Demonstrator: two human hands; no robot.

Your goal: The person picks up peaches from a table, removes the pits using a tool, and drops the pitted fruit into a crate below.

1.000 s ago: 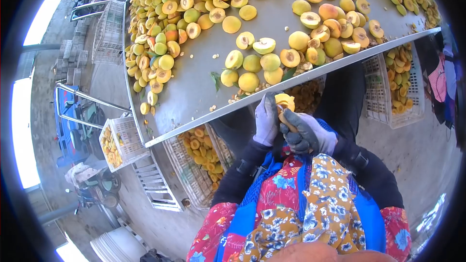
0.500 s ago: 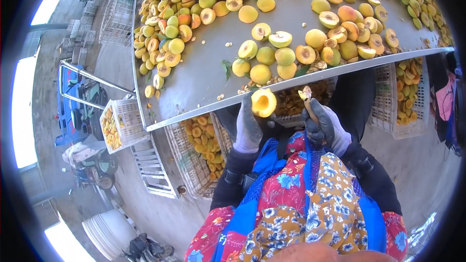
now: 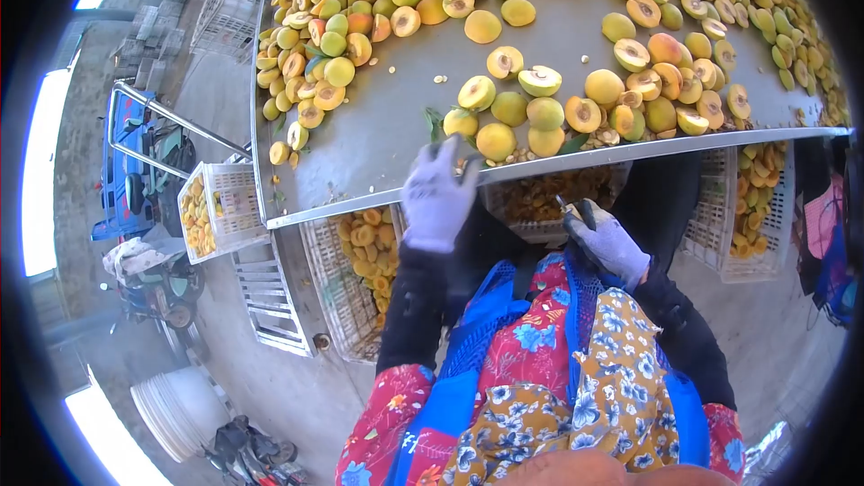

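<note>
My left hand [image 3: 439, 193], in a pale glove with dark fingertips, reaches over the metal table's front edge [image 3: 360, 206]. Its fingers are apart with nothing in them, close to a yellow fruit half [image 3: 461, 123] and a green leaf. My right hand [image 3: 601, 238], gloved too, stays below the edge with its fingers wrapped round a small tool [image 3: 562, 203], whose tip shows at the thumb. Whole and halved yellow-green fruits [image 3: 509, 109] lie in front of my hands, several with pits showing.
Under the table stand white crates of fruit halves, one at the left [image 3: 346, 324] and one at the right [image 3: 765, 256]. Another fruit crate [image 3: 236, 209] is beside the table's left side. A metal slatted frame [image 3: 274, 306] is near it.
My left hand has moved left and up over the table edge, and the hollowed fruit half is gone from it. The pit at the tool's tip is gone. The view has shifted slightly.
</note>
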